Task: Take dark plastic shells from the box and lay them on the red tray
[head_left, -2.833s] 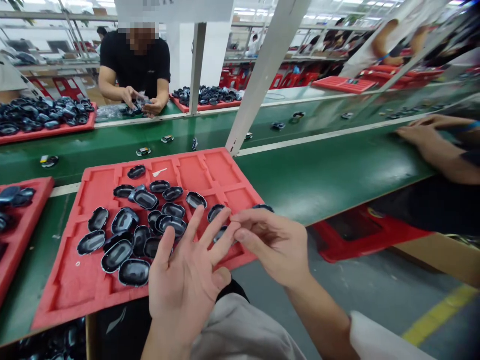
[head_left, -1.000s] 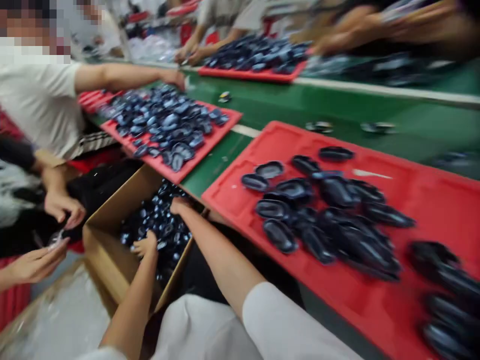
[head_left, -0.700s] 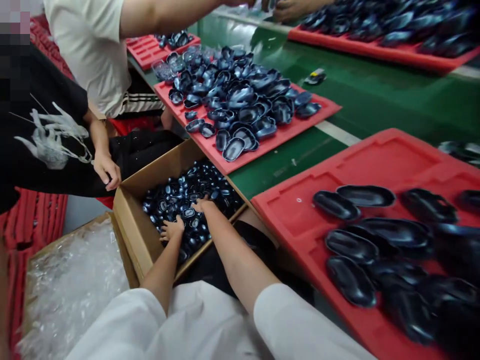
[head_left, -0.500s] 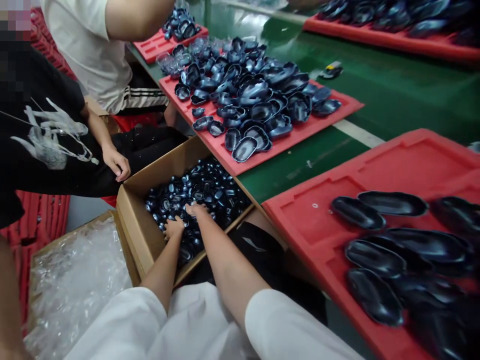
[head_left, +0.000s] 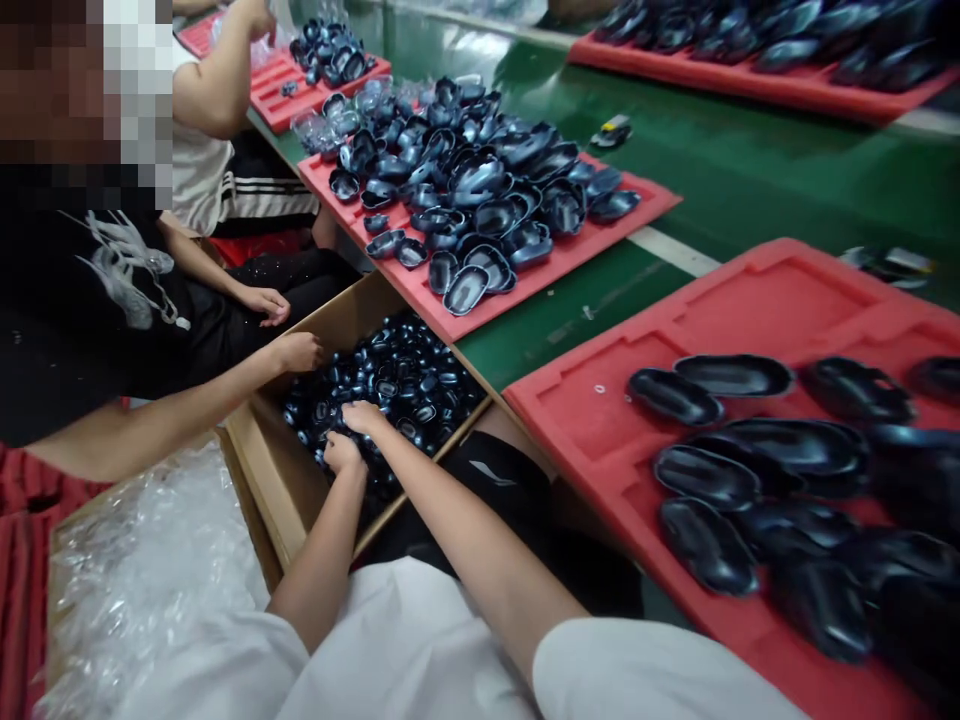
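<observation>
Both of my hands are inside a cardboard box [head_left: 264,462] filled with small glossy dark-blue oval parts [head_left: 427,385]. My left hand [head_left: 344,453] is low near the box's left wall, its fingers curled in among the parts. Just above and to the right of it, my right hand [head_left: 362,416] reaches over the pile with fingers bent together. Whatever either hand holds is too small and hidden to make out. A co-worker's hand [head_left: 300,352], loosely closed, is over the box's far left edge.
Red trays [head_left: 577,440] of larger dark shells [head_left: 480,180] lie on the green table [head_left: 810,190] to the right. A box of clear plastic bags [head_left: 157,560] stands at lower left. The co-worker's other hand [head_left: 266,303] rests at their lap.
A co-worker's arm has come in from the left, with its hand at the box edge. My hands have closed from a spread-finger pose; the view has shifted slightly.
</observation>
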Tool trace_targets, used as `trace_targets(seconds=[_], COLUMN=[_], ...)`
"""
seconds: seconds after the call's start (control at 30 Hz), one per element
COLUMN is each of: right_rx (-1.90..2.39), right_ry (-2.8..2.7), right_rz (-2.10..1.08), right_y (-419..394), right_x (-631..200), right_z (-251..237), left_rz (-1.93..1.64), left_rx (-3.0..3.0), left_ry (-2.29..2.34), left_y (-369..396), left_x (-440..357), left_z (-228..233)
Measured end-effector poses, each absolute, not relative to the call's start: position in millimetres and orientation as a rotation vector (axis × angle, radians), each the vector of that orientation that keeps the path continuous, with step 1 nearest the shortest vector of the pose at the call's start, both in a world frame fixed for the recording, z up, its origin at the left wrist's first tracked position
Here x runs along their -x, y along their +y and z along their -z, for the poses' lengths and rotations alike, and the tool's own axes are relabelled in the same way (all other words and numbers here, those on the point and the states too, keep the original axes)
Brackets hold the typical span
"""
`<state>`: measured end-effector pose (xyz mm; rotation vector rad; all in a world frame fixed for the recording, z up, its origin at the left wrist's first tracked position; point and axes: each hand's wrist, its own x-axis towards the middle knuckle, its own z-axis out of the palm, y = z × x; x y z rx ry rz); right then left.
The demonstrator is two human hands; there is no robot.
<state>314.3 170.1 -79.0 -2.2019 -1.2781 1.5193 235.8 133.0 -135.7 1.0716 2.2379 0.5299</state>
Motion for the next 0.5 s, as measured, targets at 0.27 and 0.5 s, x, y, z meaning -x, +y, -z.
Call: trace_targets(seconds=[0.27, 0.5], right_rx=[1.91, 1.531], right_ry=[-1.053, -0.85], right_rz=[-1.104, -0.682], right_y=[123, 78], right_x=[-323, -345], right_z=[14, -56], left_rz=[-1.26, -1.587], left_rx=[-0.98, -1.221], left_ry=[1.942, 1.504], left_y=[125, 101], left_x=[-253, -277], left_z=[60, -19])
